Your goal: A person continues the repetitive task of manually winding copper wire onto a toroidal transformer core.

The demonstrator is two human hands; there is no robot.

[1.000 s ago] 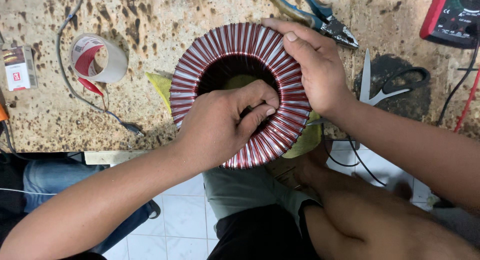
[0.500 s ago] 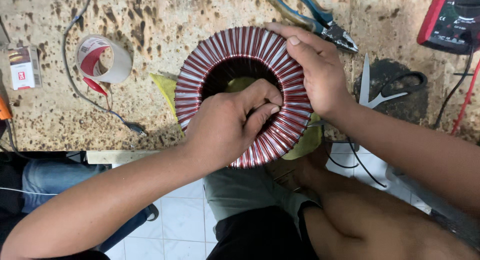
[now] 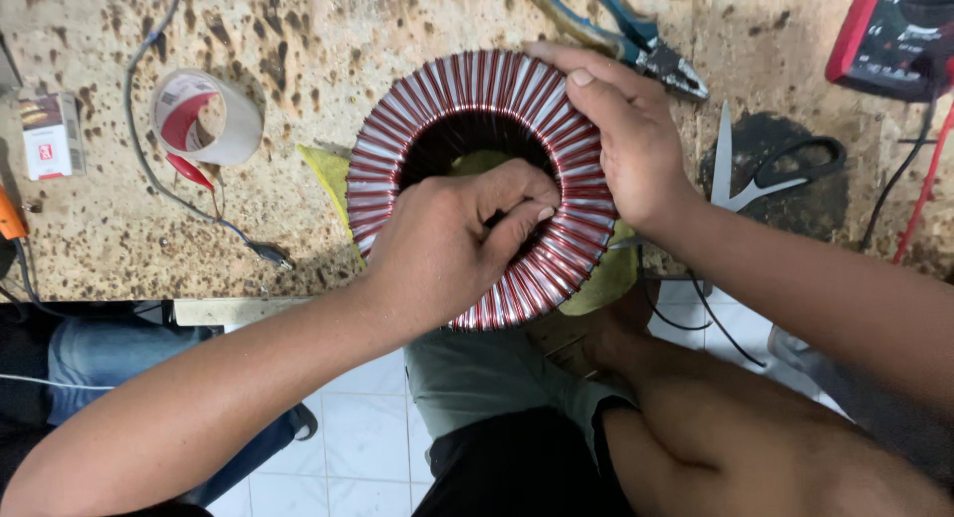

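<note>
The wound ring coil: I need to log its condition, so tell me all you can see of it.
The ring coil is a large toroid, closely wound in glossy red-copper wire, lying flat and overhanging the speckled bench edge, on yellow sheet. The left hand pinches its near inner rim; the right hand grips the far right rim.

Left hand (image 3: 447, 244) fingers pinched closed; right hand (image 3: 621, 129) fingers curled, gripping.

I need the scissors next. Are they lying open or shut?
Shut: the scissors lie flat on the bench, blades together in one point, black handles side by side, beside the right hand.
</note>
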